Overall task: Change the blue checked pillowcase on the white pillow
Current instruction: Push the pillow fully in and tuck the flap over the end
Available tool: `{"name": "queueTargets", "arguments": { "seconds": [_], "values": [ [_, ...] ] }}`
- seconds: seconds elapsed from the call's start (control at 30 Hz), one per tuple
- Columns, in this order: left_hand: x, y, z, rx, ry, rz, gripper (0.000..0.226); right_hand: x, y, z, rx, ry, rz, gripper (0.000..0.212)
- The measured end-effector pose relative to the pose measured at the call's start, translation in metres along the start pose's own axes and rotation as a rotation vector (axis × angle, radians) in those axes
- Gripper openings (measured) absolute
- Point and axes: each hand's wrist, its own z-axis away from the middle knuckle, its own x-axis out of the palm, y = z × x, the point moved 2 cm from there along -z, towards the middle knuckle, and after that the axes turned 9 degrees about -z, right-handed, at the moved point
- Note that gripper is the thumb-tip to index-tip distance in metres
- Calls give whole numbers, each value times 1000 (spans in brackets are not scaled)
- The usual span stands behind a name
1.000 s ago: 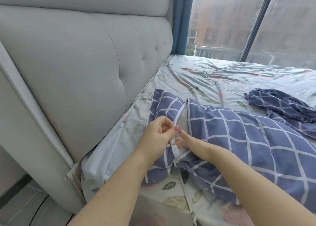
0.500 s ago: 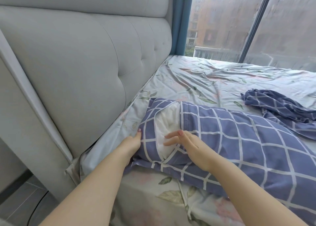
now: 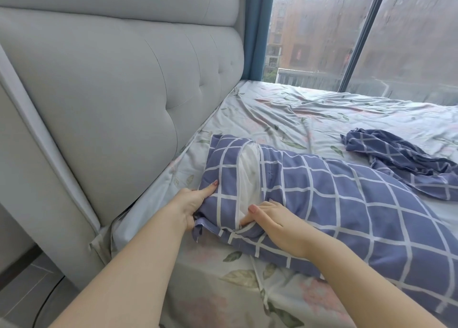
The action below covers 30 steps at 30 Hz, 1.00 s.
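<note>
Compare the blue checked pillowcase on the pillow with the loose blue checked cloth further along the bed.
The pillowcase on the pillow is filled and puffed, with white pillow showing at its opening; the loose checked cloth is limp and crumpled. The left hand grips the pillowcase and the right hand rests on it; nobody touches the cloth. Both share the blue-and-white check.
</note>
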Motion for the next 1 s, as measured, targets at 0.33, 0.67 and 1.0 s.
{"name": "queueTargets", "arguments": {
  "seconds": [0.33, 0.67, 1.0],
  "values": [
    [12, 17, 8, 356, 471, -525, 38, -32, -7, 26, -225, 379, -102, 75],
    [-2, 1, 31, 118, 27, -242, 48, -49, -5, 51, -416, 649, 323, 61],
    [35, 27, 47, 658, 182, -603, 64, -20, -23, 63, -241, 225, -55, 68]
  ]
}}
